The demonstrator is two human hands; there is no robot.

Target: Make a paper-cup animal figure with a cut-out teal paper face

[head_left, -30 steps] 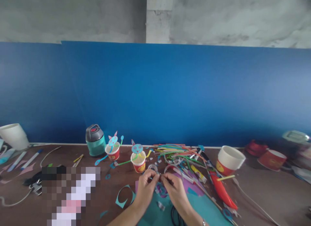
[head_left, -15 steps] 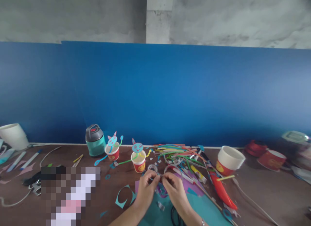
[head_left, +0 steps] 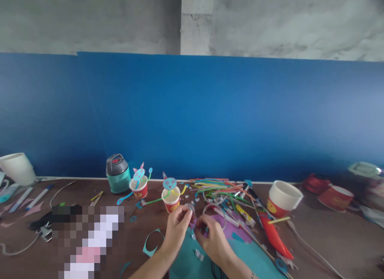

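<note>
My left hand (head_left: 177, 226) is closed, with thumb and fingertips pinched beside a clear tape roll (head_left: 190, 208); what it holds is too small to make out. Close by on the right, my right hand (head_left: 211, 235) has its fingers curled together over purple paper (head_left: 228, 227), its fingertips partly hidden. A small clear scrap hangs or lies between the hands. Under both forearms is a teal sheet (head_left: 187, 263) bearing a crumpled clear piece (head_left: 199, 254). Just beyond my left hand stands a red and yellow paper cup (head_left: 171, 199) with a blue paper animal face (head_left: 169, 183).
Another decorated cup (head_left: 139, 187) and a teal jar (head_left: 118, 175) stand at the back left. Colourful strips (head_left: 219, 186) lie behind my hands. To the right are stacked cups (head_left: 282, 197) and a red pointed object (head_left: 275, 237). Cut teal paper (head_left: 149, 247) lies left.
My hands have moved slightly apart. The left rose a little beside the tape roll, and the right turned and shifted down, its fingers more curled.
</note>
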